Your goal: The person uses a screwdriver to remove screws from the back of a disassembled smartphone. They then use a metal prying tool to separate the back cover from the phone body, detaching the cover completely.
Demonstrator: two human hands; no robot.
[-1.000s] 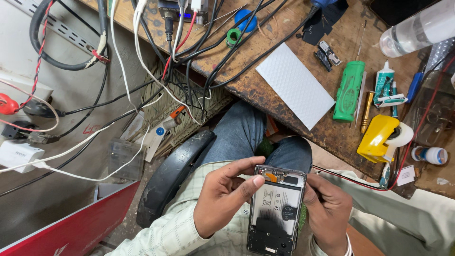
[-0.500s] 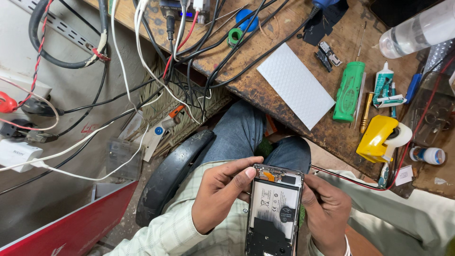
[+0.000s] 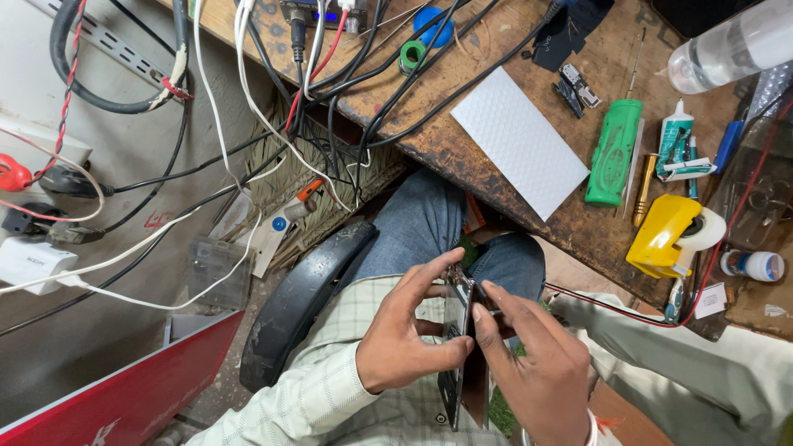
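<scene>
Your left hand (image 3: 409,347) and right hand (image 3: 537,372) both grip the thin dark opened phone (image 3: 460,347), fingers clamped on its opposite faces; it stands edge-on above your lap, between the palms. Beyond it lies the worn wooden workbench (image 3: 429,140), bearing a white textured rectangular mat (image 3: 519,140), a green plastic tool case (image 3: 614,151) and a yellow tape dispenser (image 3: 667,235).
</scene>
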